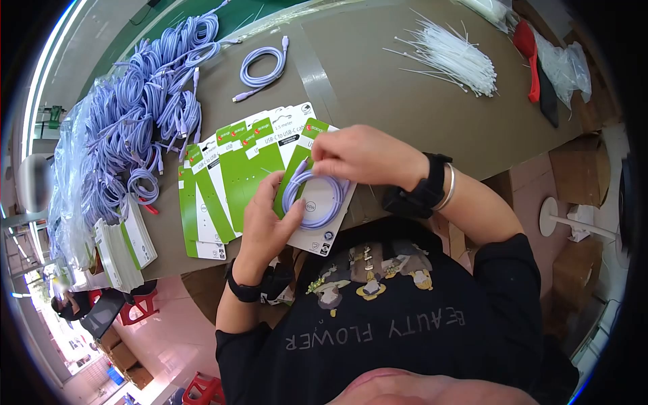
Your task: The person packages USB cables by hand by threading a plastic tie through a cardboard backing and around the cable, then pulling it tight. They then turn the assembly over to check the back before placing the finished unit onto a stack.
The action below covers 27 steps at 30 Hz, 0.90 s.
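Note:
A coiled purple cable (329, 219) lies against a green and white card (337, 237) near the table's front edge. My left hand (264, 219) holds the cable and card at their left side, thumb over the coil. At the card's upper part, my right hand (347, 156) has its fingers pinched together by the cable's top; what sits between them is hidden. More green and white cards (246, 177) overlap in a fanned pile just left of and behind my left hand. A single coiled purple cable (263, 69) rests behind the pile.
A large heap of purple cables (135, 101) covers the table's left side, beside clear plastic. A stack of cards (118, 253) stands at the front left corner. White cable ties (455, 59) lie at the back right, near a red-handled tool (528, 57) and a plastic bag (563, 67).

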Each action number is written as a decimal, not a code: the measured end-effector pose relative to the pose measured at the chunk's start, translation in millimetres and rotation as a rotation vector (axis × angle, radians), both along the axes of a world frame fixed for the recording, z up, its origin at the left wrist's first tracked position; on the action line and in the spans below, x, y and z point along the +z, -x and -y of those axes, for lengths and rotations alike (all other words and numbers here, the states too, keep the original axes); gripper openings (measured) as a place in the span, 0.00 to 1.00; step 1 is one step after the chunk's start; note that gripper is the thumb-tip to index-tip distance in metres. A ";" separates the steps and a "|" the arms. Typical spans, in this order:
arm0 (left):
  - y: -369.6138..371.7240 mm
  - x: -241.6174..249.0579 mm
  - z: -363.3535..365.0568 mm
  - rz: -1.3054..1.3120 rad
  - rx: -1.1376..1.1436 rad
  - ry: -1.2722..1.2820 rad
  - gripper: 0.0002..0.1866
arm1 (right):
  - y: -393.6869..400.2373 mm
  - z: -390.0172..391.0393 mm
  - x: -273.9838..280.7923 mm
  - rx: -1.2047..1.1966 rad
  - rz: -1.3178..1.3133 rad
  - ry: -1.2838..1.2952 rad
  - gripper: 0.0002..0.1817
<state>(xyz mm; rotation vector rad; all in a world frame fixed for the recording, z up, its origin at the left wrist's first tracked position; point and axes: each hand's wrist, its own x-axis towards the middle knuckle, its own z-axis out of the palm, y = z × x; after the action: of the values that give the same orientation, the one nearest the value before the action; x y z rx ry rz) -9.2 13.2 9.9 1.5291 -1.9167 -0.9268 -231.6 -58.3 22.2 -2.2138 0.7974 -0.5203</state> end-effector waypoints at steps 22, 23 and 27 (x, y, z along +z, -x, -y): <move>-2.4 2.2 -9.4 -0.396 0.190 -0.168 0.26 | 10.3 -29.7 15.7 -0.284 0.369 -0.207 0.19; -3.4 4.8 -10.8 -0.411 0.222 -0.256 0.26 | 7.9 -39.2 17.7 -0.336 0.393 -0.268 0.20; -2.8 -3.0 -8.2 -0.389 0.219 -0.117 0.27 | -20.5 -67.5 -11.9 -0.165 0.296 0.139 0.19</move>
<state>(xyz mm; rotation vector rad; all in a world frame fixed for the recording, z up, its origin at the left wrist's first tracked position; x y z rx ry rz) -6.4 21.5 6.9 1.4594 -1.4153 -1.1541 -211.1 9.2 10.3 -2.1363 0.8075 -0.9856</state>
